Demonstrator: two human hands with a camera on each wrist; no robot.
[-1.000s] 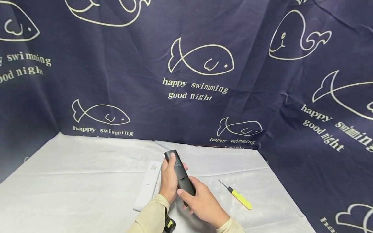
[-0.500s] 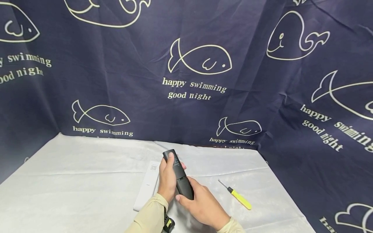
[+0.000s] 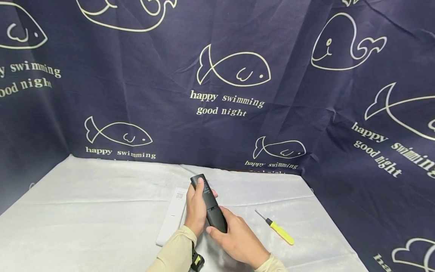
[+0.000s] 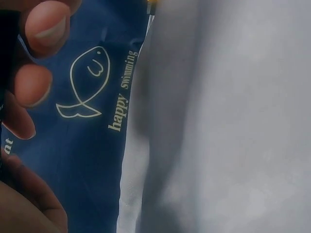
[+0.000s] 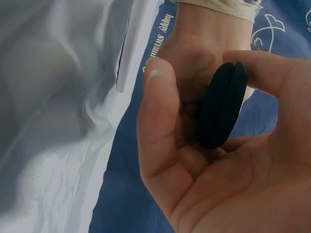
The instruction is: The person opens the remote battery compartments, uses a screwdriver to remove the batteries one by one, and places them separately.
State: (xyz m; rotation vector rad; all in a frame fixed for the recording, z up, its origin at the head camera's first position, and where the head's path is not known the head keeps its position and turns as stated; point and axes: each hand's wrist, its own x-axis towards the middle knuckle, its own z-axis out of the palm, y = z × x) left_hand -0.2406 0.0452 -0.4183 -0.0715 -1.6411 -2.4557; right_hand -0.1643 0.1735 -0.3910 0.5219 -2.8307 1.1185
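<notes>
A black remote control (image 3: 211, 202) is held up between both hands, its back with small printed text facing the head camera. A seam crosses it near the middle, with a small notch there. My left hand (image 3: 195, 213) grips the upper half, thumb lying along the back near the top end. The right hand (image 3: 238, 238) holds the lower half, thumb at the left edge and fingers on the far side. In the right wrist view the dark end of the remote (image 5: 221, 107) shows a lengthwise groove. Fingertips (image 4: 48, 29) appear beside a dark edge in the left wrist view.
A long flat white piece (image 3: 171, 215) with a printed code lies left of the hands, partly behind the left arm. To the right rests a yellow-handled screwdriver (image 3: 279, 232). White cloth (image 3: 85, 211) covers the table, with a dark blue fish-print curtain (image 3: 163, 94) behind.
The remote has shifted slightly left, and its lower end shows less below the right thumb than a second ago. Both hands keep their grip; the screwdriver and white piece stay put.
</notes>
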